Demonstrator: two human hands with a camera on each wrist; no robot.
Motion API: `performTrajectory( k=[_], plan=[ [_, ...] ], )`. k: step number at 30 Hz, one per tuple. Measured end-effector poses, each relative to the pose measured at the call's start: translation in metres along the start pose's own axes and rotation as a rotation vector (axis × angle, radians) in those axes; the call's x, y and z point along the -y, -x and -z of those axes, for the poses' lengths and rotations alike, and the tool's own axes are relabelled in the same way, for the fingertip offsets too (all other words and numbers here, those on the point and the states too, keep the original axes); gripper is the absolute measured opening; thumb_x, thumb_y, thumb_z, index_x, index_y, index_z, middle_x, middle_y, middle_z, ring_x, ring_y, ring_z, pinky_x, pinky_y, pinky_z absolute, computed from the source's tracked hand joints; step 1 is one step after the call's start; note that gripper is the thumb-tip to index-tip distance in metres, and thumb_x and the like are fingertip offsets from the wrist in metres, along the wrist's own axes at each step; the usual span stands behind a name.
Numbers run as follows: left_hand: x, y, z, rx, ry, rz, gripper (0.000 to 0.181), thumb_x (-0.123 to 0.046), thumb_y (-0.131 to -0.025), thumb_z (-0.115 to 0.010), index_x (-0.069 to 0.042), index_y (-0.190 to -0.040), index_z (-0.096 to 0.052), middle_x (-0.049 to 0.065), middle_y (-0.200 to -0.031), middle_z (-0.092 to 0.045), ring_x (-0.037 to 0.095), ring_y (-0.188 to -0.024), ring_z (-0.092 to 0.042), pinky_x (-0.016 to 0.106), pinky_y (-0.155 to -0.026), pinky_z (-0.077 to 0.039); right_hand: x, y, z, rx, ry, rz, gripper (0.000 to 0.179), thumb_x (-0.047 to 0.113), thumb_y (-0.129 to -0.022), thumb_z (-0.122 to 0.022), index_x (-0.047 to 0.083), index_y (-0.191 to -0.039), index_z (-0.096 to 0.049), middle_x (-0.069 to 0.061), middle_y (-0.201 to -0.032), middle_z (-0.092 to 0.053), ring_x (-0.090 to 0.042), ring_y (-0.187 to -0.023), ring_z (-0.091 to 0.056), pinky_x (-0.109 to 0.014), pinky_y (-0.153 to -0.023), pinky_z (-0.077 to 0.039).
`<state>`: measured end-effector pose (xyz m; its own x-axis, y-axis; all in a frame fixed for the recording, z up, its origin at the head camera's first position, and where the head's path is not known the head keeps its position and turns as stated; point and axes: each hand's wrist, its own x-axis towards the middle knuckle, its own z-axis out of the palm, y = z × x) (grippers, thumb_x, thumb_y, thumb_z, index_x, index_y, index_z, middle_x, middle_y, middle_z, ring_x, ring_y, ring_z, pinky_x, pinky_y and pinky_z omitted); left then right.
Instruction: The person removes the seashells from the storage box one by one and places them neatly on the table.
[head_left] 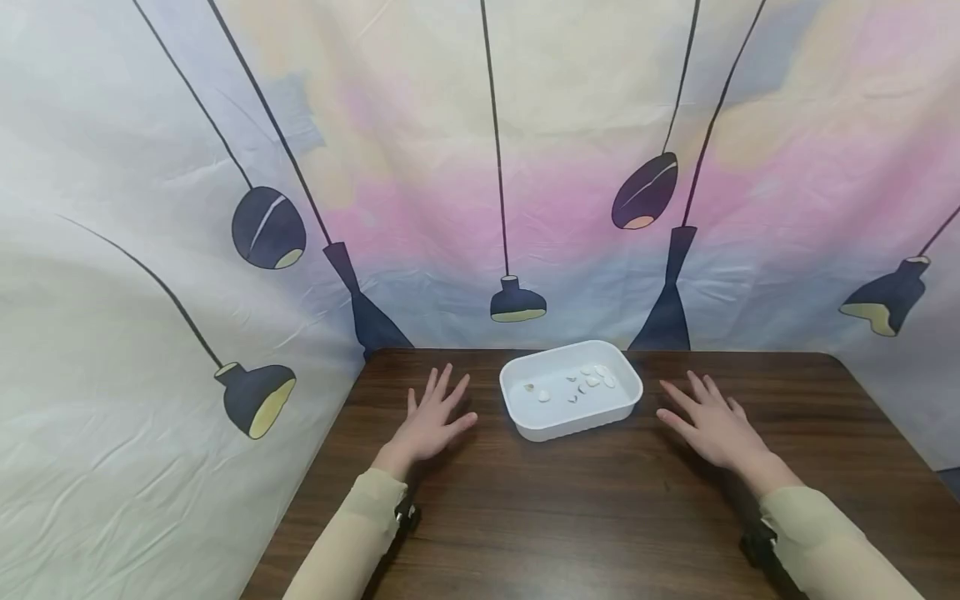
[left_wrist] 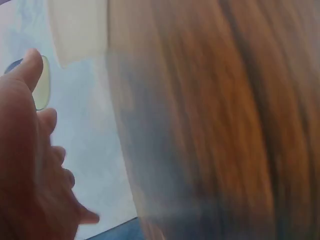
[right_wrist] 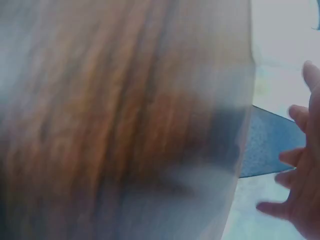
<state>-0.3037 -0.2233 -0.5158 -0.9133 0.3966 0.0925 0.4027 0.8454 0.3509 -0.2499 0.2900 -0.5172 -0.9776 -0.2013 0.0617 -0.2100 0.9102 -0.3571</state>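
Observation:
A white rectangular tray (head_left: 532, 432) stands near the back of the table, slightly turned. Several small pale pieces that look like shells (head_left: 592, 382) lie scattered in it, most of them toward its right side. My left hand (head_left: 429, 423) is to the left of the tray, fingers spread and holding nothing. On the other side, my right hand (head_left: 712, 425) is spread in the same way, apart from the tray's right wall. In the left wrist view the tray's side (left_wrist: 80, 30) shows at the top, beyond the thumb.
Both hands are over a dark brown wooden table (head_left: 555, 517). Behind it hangs a pastel cloth (head_left: 420, 167) printed with black lamps, which meets the table's back edge. A dark wrist strap (head_left: 407, 512) shows at the left cuff, another (head_left: 759, 546) at the right.

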Motion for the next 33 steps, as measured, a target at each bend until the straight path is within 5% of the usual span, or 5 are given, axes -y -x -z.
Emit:
performTrajectory(
  k=[4,11,21,33],
  plan=[
    [-0.013,-0.002,0.000,-0.087,0.173,0.003,0.072,-0.050,-0.109,-0.058,-0.012,-0.167,-0.038,0.015,-0.174,-0.030,0.036,-0.160,-0.027,0.066,-0.126,-0.026,0.001,-0.001,0.005,-0.061,-0.055,0.028,0.065,0.049,-0.111,-0.054,0.003,-0.157,-0.053,-0.037,-0.160,-0.040,-0.060,-0.144,-0.041,-0.079,-0.107,-0.040],
    [-0.047,-0.011,-0.008,-0.192,0.409,0.001,0.053,-0.035,-0.109,-0.064,0.000,-0.149,-0.061,0.019,-0.153,-0.060,0.037,-0.145,-0.053,0.055,-0.121,-0.041,0.005,-0.001,0.011,-0.156,-0.241,-0.007,0.052,0.041,-0.112,-0.057,0.002,-0.145,-0.065,-0.029,-0.143,-0.063,-0.054,-0.131,-0.058,-0.072,-0.103,-0.048],
    [-0.089,-0.018,-0.032,-0.180,0.510,0.112,0.063,-0.026,-0.106,-0.068,0.005,-0.157,-0.048,0.022,-0.161,-0.049,0.039,-0.151,-0.044,0.056,-0.123,-0.037,0.018,-0.002,0.003,-0.202,-0.404,-0.089,0.054,0.044,-0.113,-0.054,0.002,-0.145,-0.065,-0.031,-0.147,-0.059,-0.056,-0.138,-0.051,-0.073,-0.108,-0.043],
    [-0.099,-0.021,-0.037,-0.168,0.492,0.149,0.065,-0.023,-0.103,-0.071,0.012,-0.154,-0.048,0.027,-0.159,-0.048,0.041,-0.151,-0.043,0.055,-0.124,-0.036,0.022,-0.006,0.003,-0.221,-0.414,-0.087,0.051,0.042,-0.113,-0.054,0.003,-0.144,-0.066,-0.028,-0.145,-0.062,-0.053,-0.136,-0.054,-0.072,-0.107,-0.045]
  ],
)
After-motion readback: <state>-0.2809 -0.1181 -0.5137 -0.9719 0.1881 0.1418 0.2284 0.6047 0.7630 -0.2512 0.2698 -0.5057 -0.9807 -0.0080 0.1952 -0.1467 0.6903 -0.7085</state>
